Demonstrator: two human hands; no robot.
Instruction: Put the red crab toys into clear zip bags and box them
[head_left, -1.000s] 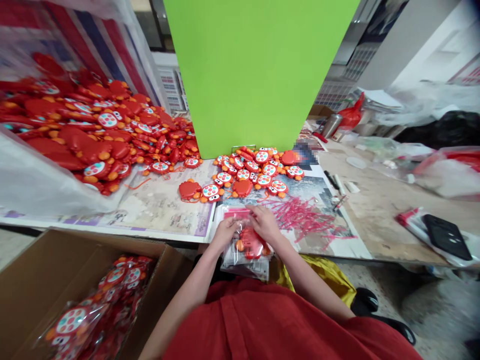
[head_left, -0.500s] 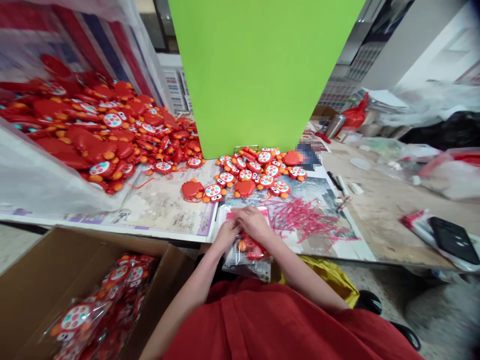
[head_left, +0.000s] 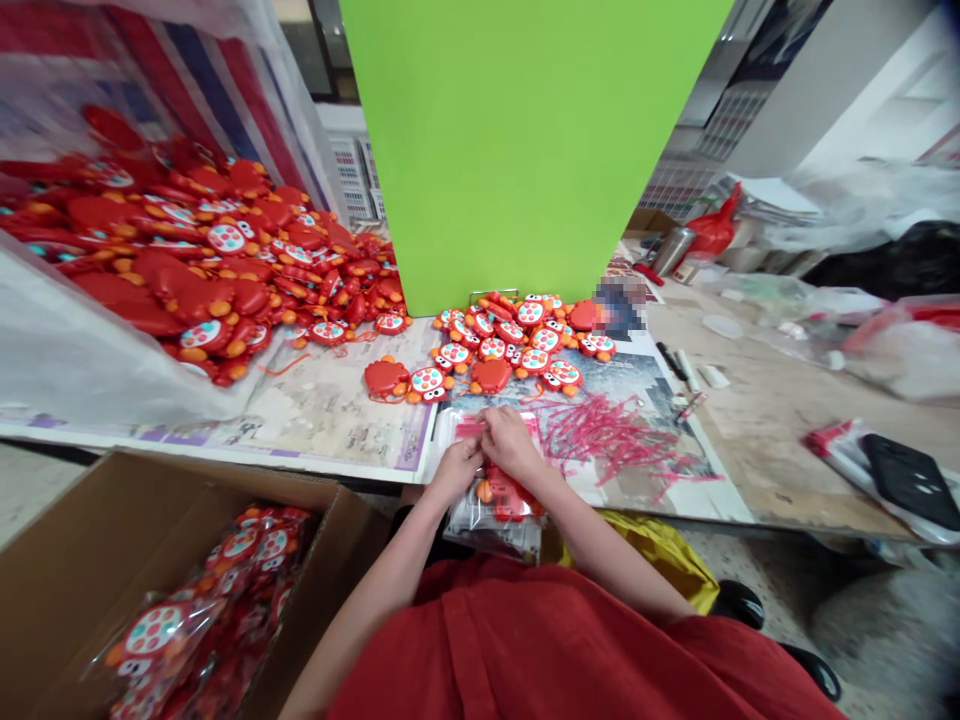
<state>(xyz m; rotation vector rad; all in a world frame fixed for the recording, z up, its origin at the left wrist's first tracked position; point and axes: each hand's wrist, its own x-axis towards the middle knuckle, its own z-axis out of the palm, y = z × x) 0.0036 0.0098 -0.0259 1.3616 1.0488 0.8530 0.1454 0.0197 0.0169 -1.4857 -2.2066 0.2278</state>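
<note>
At the table's near edge my left hand (head_left: 455, 468) and my right hand (head_left: 509, 441) meet over a clear plastic bag (head_left: 491, 515) with a red crab-shaped toy (head_left: 508, 497) inside it. Both hands have their fingers curled and pinch the bag's top near a pink strip (head_left: 471, 428). The bag lies on a stack of more clear bags that hangs over the table edge. Just beyond my hands lies a cluster of loose red crab toys (head_left: 510, 350) with spotted white faces.
A large heap of the same toys (head_left: 187, 260) fills the table's left side on a plastic sheet. Pink ties (head_left: 607, 440) lie to the right. A cardboard box (head_left: 90, 560) of bagged toys stands at the lower left. A green panel (head_left: 517, 140) rises behind. A black phone (head_left: 907, 480) lies far right.
My right hand has slid left along the bag's top toward my left hand, and both now pinch close together. The bagged toy stays in place.
</note>
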